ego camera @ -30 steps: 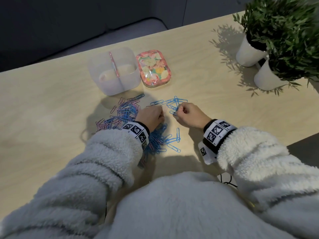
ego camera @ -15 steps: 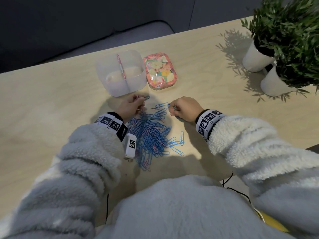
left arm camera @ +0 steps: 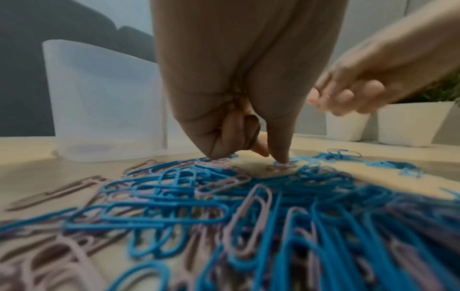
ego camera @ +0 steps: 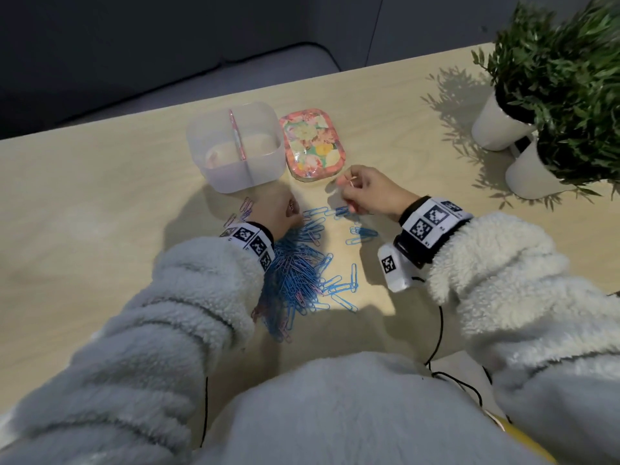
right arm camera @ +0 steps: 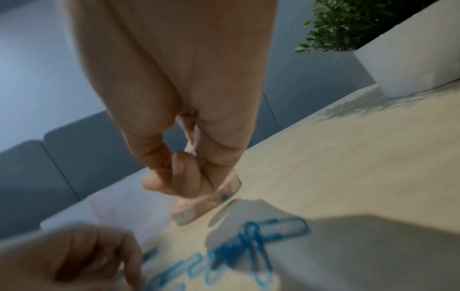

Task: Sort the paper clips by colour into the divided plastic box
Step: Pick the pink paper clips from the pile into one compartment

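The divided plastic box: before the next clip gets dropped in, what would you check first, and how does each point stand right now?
1. Divided plastic box upright, top open: ok.
2. Which compartment takes which colour: contents too pale to read: cannot tell.
3. Right hand pinches the held clip securely: ok.
4. Held clip's colour: too thin and blurred: cannot tell.
5. Left hand clear of the box: ok, it rests on the pile.
6. Pile sorted: not ok, blue and pink are mixed.
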Motion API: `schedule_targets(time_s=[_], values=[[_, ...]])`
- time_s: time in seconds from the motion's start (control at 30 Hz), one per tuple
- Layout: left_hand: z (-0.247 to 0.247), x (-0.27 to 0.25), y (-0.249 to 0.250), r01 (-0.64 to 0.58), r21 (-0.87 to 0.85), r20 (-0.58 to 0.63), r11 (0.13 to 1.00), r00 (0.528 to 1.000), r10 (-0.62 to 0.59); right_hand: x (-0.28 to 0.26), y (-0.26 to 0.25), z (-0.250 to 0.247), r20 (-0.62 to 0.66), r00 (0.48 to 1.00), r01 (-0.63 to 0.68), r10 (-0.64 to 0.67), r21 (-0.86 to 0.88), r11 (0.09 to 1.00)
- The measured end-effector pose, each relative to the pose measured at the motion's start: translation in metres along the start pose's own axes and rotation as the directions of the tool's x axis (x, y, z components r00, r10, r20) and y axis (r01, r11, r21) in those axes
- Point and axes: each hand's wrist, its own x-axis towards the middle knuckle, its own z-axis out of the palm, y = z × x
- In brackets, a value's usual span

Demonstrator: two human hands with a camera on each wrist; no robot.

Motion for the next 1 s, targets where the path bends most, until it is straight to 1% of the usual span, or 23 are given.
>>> schedule_targets(time_s=[0.07,0.1,0.2,0.27,0.33,0.43,0.5,0.57,0.63,0.73,0.77,0.83,0.9,0.93,1.0], values=[[0.001,-0.001,-0.001,-0.005,0.074,0.016,0.997,1.000,0.004,0.007,-0.016,-0.003,0.032,0.999,0.023,-0.024,0.033,0.999],[0.002,-0.001,-0.002,-0.004,0.105,0.015,0.994,1.000,0.003,0.011,-0.025,-0.003,0.045,0.999,0.013,-0.018,0.093,0.996],[0.006,-0.003,-0.005,0.003,0.131,0.024,0.991,1.000,-0.006,0.021,-0.057,0.005,0.083,0.996,-0.054,0.027,0.339,0.939],[0.007,-0.007,-0.007,0.011,0.128,0.024,0.992,1.000,-0.014,0.027,-0.079,0.019,0.142,0.988,-0.109,0.055,0.408,0.906],[0.004,-0.015,-0.010,0.022,0.116,-0.013,0.993,1.000,-0.021,0.032,-0.100,0.037,0.190,0.980,-0.132,0.053,0.435,0.891],[-0.007,-0.034,-0.018,0.029,0.081,-0.116,0.996,0.993,-0.019,0.040,-0.126,0.069,0.223,0.974,-0.131,0.024,0.481,0.867],[-0.020,-0.048,-0.029,0.054,0.058,-0.157,0.997,0.987,-0.045,0.048,-0.137,0.091,0.200,0.979,-0.119,0.029,0.455,0.882],[-0.037,-0.061,-0.041,0.123,0.065,-0.201,0.990,0.974,-0.108,0.052,-0.147,0.106,0.160,0.987,-0.087,0.031,0.357,0.930],[-0.059,-0.069,-0.047,0.170,0.071,-0.265,0.983,0.953,-0.146,0.055,-0.150,0.114,0.163,0.986,-0.065,0.021,0.270,0.961],[-0.091,-0.062,-0.045,0.171,0.076,-0.386,0.982,0.914,-0.130,0.057,-0.144,0.114,0.184,0.983,-0.031,-0.004,0.186,0.982],[-0.100,-0.055,-0.043,0.169,0.080,-0.415,0.982,0.902,-0.122,0.054,-0.142,0.111,0.195,0.980,-0.011,-0.025,0.185,0.983],[-0.111,-0.036,-0.038,0.157,0.114,-0.465,0.981,0.881,-0.087,0.039,-0.139,0.099,0.176,0.982,0.018,-0.072,0.290,0.957],[-0.117,-0.012,-0.031,0.162,0.178,-0.463,0.971,0.884,-0.063,0.025,-0.131,0.084,0.083,0.992,0.057,-0.091,0.340,0.938],[-0.118,0.000,-0.028,0.191,0.205,-0.429,0.960,0.899,-0.088,0.020,-0.124,0.076,0.048,0.994,0.072,-0.093,0.337,0.939],[-0.118,0.019,-0.023,0.258,0.273,-0.316,0.927,0.934,-0.167,0.013,-0.103,0.059,0.027,0.996,0.066,-0.080,0.336,0.940]])
